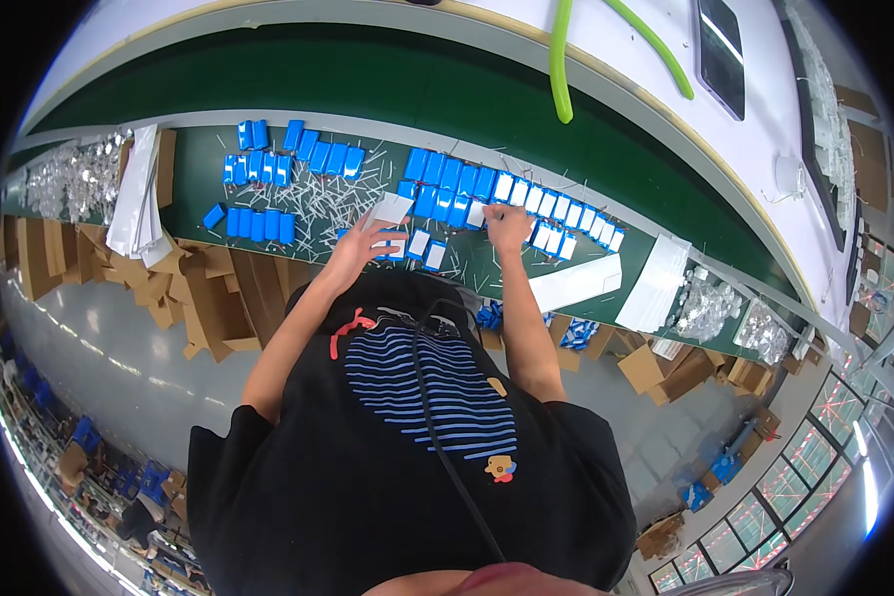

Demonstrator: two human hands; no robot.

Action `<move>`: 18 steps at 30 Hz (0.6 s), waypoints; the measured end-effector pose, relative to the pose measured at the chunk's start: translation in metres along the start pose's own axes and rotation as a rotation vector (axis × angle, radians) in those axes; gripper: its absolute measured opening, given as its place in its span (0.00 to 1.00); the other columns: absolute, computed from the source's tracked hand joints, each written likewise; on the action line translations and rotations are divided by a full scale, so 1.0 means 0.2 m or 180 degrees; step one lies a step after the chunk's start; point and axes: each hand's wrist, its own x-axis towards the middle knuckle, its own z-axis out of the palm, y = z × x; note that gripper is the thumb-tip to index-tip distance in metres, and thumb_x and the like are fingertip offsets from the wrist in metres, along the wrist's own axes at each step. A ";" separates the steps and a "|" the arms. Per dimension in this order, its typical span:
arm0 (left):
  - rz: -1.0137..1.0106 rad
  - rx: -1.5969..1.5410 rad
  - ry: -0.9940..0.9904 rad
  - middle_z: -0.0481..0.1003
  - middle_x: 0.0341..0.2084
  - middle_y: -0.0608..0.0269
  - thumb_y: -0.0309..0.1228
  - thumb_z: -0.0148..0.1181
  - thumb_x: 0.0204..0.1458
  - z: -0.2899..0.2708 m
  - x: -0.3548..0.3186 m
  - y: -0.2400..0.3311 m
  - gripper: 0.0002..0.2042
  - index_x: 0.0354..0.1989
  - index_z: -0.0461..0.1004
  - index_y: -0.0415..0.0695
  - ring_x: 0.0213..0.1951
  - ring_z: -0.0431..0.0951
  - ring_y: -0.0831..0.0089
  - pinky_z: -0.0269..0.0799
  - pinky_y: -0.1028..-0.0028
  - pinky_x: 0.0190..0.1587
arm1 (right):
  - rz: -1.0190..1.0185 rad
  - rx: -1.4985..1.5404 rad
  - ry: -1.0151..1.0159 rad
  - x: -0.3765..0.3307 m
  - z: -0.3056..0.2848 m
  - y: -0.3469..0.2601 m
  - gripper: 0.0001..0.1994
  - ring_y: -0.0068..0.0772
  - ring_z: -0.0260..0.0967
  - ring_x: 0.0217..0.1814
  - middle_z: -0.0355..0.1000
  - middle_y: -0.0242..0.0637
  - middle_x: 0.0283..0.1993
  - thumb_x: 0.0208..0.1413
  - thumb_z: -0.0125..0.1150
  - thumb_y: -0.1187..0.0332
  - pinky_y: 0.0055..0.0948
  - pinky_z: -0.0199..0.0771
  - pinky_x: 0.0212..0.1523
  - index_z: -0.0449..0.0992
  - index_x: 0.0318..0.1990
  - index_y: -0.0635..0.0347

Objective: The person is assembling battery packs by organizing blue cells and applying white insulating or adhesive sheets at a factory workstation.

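My left hand (361, 241) holds a small stack of white rectangular labels (391, 208) above the green work surface (298, 149). My right hand (508, 227) presses down on a blue battery pack (479, 213) in a long row of blue packs (556, 211), some with white labels on them. A few labelled packs (425, 248) lie between my two hands. More blue packs (268, 164) lie in groups to the left, among scattered thin white wires.
White sheet stacks sit at left (134, 204) and right (656, 283), and a white strip (576, 283) lies by my right forearm. Clear bags of small parts (70, 179) are at both ends. Cardboard pieces (199, 288) lie below the bench. A green hose (562, 60) hangs above.
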 end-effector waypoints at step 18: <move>-0.0132 0.0119 0.0044 0.75 0.52 0.46 0.53 0.22 0.69 0.01 0.02 0.03 0.35 0.60 0.64 0.31 0.54 0.72 0.57 0.62 0.59 0.64 | -0.0513 -0.0154 0.0646 -0.07 0.00 -0.07 0.10 0.45 0.68 0.44 0.71 0.36 0.43 0.46 0.72 0.57 0.46 0.64 0.49 0.84 0.33 0.48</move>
